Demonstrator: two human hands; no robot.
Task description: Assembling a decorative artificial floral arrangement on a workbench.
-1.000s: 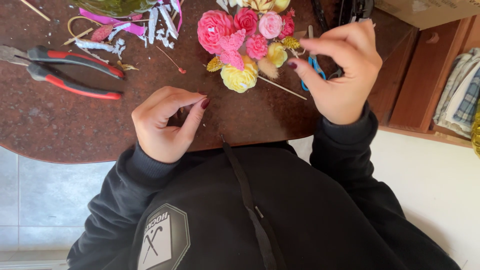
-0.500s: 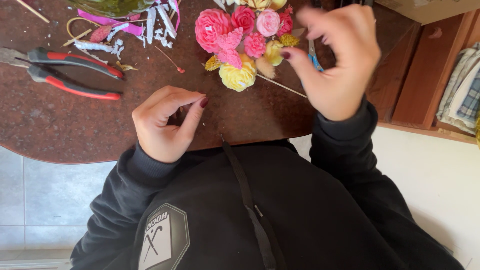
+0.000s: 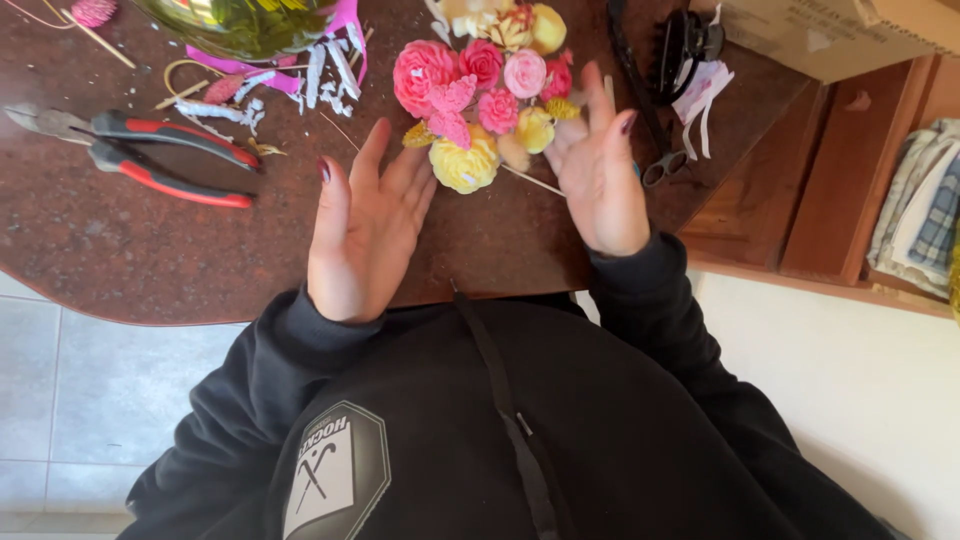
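Observation:
A small bunch of artificial flowers [image 3: 478, 100], pink, red and yellow, lies on the dark brown stone table [image 3: 120, 250]. My left hand [image 3: 362, 228] is open, palm up, fingers spread, just left of the bunch and holding nothing. On the other side, my right hand [image 3: 598, 170] is also open with its fingers apart, its fingertips close to the flowers. A thin wooden stick [image 3: 532, 181] pokes out from under the bunch between my hands.
Red-handled pliers [image 3: 150, 152] lie at the left. Pink and white scraps [image 3: 290, 75] sit below a shiny green and yellow object [image 3: 240, 20]. Scissors [image 3: 655, 150], a black clip [image 3: 690, 40] and a cardboard box [image 3: 850, 35] are at the right, beside wooden shelves holding folded cloth [image 3: 925, 215].
My left hand has opened from a loose fist and moved up toward the flowers. My right hand has let go of what it held and turned open beside the bunch.

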